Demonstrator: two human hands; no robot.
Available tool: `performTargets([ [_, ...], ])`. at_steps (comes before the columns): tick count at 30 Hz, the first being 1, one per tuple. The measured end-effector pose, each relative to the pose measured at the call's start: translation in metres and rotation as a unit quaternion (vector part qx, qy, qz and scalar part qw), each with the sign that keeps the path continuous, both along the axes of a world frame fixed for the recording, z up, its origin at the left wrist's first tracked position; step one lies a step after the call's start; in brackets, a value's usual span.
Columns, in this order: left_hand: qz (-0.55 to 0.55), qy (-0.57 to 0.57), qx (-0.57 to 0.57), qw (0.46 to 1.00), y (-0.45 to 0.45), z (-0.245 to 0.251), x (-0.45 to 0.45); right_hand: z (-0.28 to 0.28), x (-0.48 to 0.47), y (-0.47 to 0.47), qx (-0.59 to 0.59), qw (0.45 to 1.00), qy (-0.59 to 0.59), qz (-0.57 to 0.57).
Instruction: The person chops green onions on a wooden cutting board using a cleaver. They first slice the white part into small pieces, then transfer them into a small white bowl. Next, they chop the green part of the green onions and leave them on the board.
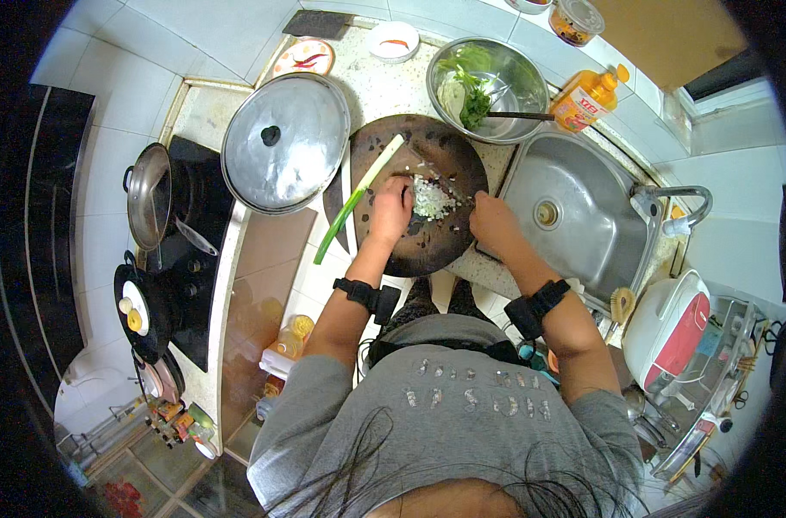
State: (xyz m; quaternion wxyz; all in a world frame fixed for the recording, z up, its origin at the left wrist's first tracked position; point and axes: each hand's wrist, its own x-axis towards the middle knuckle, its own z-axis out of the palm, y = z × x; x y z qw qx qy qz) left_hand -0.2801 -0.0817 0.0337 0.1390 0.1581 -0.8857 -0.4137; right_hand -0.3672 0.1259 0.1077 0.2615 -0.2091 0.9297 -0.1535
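Observation:
A round, dark wooden chopping board (432,252) lies on the counter before me. On it is a small heap of finely chopped white pieces (434,199), likely scallion. My left hand (392,210) is at the heap's left side with its fingers curled down; whether they pinch anything is hidden. At the board's right edge, my right hand (493,220) is closed around the handle of a kitchen knife (425,154), whose blade is hard to make out against the board. A whole scallion (360,194) rests slantwise across the board's left side, its green end overhanging the edge.
A steel bowl (522,68) holds leafy greens and dark chopsticks (519,116). Right of the board is a sink (587,220) with a faucet (678,191). Leftward are a large pot lid (283,142) and a black cooktop (195,285) with pans. Behind stand two small plates of chilies (304,57).

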Motion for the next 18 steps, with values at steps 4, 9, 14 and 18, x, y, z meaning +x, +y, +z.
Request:
performTargets([
  [4, 0.037, 0.046, -0.024, 0.998, 0.001, -0.001, -0.001, -0.003, -0.006, 0.004, 0.005, 0.999, 0.022, -0.029],
  [9, 0.063, 0.050, -0.029, 0.996, 0.004, 0.000, 0.000, -0.004, 0.007, 0.005, 0.010, 1.000, -0.003, 0.008],
  [14, 0.058, 0.046, -0.052, 0.996, 0.007, 0.008, 0.000, -0.006, -0.002, 0.012, 0.007, 1.000, 0.015, -0.013],
  [18, 0.029, 0.025, -0.115, 0.993, 0.017, 0.020, 0.005, -0.011, -0.007, 0.019, 0.012, 1.000, 0.023, -0.017],
])
